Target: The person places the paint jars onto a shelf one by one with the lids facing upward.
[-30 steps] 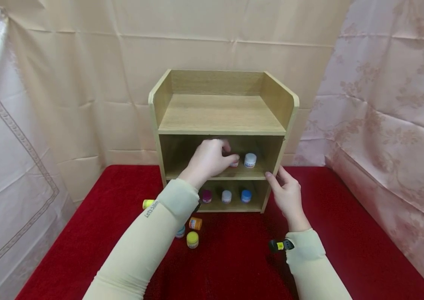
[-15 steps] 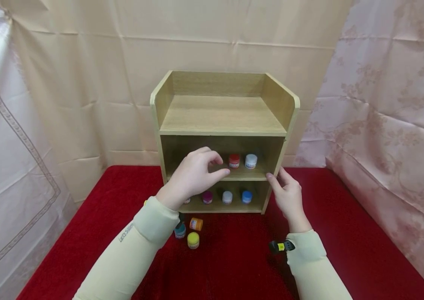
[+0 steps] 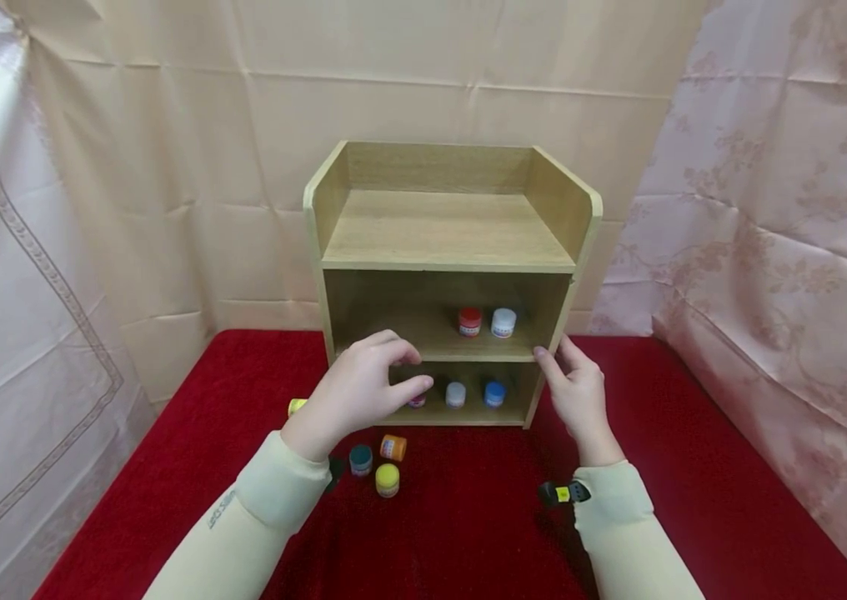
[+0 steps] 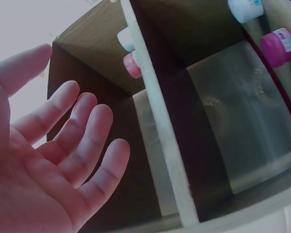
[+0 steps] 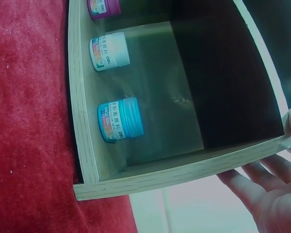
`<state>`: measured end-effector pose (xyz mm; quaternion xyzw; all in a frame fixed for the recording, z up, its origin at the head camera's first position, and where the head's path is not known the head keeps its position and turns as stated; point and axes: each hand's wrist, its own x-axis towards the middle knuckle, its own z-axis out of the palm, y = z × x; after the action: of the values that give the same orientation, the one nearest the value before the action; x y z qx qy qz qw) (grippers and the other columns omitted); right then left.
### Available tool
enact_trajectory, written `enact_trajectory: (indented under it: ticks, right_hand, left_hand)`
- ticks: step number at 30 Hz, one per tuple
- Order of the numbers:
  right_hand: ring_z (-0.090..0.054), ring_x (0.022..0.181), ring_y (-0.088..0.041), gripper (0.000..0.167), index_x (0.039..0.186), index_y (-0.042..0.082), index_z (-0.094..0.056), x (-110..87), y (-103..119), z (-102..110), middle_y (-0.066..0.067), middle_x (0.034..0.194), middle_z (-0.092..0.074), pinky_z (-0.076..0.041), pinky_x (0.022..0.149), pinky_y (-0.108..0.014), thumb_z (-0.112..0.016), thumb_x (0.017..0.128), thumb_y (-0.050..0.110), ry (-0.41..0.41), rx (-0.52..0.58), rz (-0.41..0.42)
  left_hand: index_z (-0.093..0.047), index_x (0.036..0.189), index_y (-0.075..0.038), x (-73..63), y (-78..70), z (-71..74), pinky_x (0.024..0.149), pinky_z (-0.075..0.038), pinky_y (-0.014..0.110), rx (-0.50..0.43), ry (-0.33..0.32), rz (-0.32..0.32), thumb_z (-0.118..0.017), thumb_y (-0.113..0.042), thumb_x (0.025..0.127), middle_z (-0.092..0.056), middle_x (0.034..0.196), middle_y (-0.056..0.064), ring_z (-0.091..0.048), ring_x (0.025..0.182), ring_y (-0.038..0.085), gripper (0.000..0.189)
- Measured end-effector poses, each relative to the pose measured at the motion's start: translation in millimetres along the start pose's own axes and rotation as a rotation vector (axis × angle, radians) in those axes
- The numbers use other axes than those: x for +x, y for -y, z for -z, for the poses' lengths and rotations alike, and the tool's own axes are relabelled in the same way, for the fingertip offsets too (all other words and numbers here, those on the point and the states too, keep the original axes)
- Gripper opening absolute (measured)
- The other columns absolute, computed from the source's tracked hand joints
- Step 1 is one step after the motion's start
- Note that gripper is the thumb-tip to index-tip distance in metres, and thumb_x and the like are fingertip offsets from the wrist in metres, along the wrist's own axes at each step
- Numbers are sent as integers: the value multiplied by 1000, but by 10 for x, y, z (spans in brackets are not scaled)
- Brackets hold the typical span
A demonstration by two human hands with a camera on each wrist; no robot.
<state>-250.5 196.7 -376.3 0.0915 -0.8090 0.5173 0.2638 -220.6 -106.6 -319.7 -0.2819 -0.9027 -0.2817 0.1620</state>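
My left hand (image 3: 363, 385) holds nothing; its fingers are loosely bent in front of the wooden shelf (image 3: 446, 268). In the left wrist view its palm and spread fingers show. My right hand (image 3: 576, 392) grips the shelf's right side panel, thumb at the front edge and fingers on the outer face. A red-lidded paint jar (image 3: 469, 322) and a white paint jar (image 3: 503, 322) stand on the middle level. Below are a blue paint jar (image 3: 494, 394), a white-grey paint jar (image 3: 455, 395) and a magenta paint jar (image 4: 280, 47), which my left hand partly covers in the head view.
On the red cloth (image 3: 468, 517) before the shelf are a teal jar (image 3: 360, 460), a yellow jar (image 3: 388, 481) and an orange jar (image 3: 393, 447) on its side. Another yellow jar (image 3: 297, 407) shows behind my left wrist. Curtains (image 3: 168, 167) hang behind and at both sides.
My left hand has drawn back from the red-lidded jar, moving down and left out of the middle level. The jar stays there beside the white one. My right hand keeps its place.
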Motion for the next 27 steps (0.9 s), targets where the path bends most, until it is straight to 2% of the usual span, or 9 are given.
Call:
enact_trajectory:
  ticks: [3,11,15,21,27]
  right_hand:
    - [-66,109,-38,45,145,4,-56,-1,-1,3,-25,128,-65,-53,90,-47,-64,101,11,0,-3,-2]
    - [-66,113,-30,49,149,21,-55,68,-391,-22,-13,134,-65,-53,91,-45,-66,101,26,0,2,-5]
    - [-66,114,-30,50,149,24,-55,70,-422,-19,-12,136,-64,-53,91,-45,-66,101,30,5,13,-3]
    - [-67,111,-24,46,145,20,-60,80,-448,-56,-10,131,-67,-52,95,-41,-67,100,29,-21,31,-18]
    - [-67,111,-25,46,145,20,-59,80,-458,-56,-10,131,-67,-52,95,-42,-67,100,27,-23,30,-12]
  left_hand:
    - [-75,103,-15,-85,42,-19,85,-55,33,-3,11,27,-80,-35,88,-68,105,-3,-65,94,13,25]
    - [-75,102,-15,-285,142,-66,79,-54,32,-53,-29,46,-82,-35,87,-67,101,-5,-60,84,10,26]
    - [-75,100,-17,-344,180,-112,78,-54,32,-56,-20,67,-82,-34,87,-64,98,-8,-58,85,10,23]
    - [-75,101,-18,-398,254,-175,81,-54,33,-75,0,116,-81,-32,87,-64,99,-10,-61,91,10,21]
    - [-75,103,-17,-425,280,-201,81,-54,34,-70,6,136,-81,-32,87,-65,101,-8,-62,93,13,23]
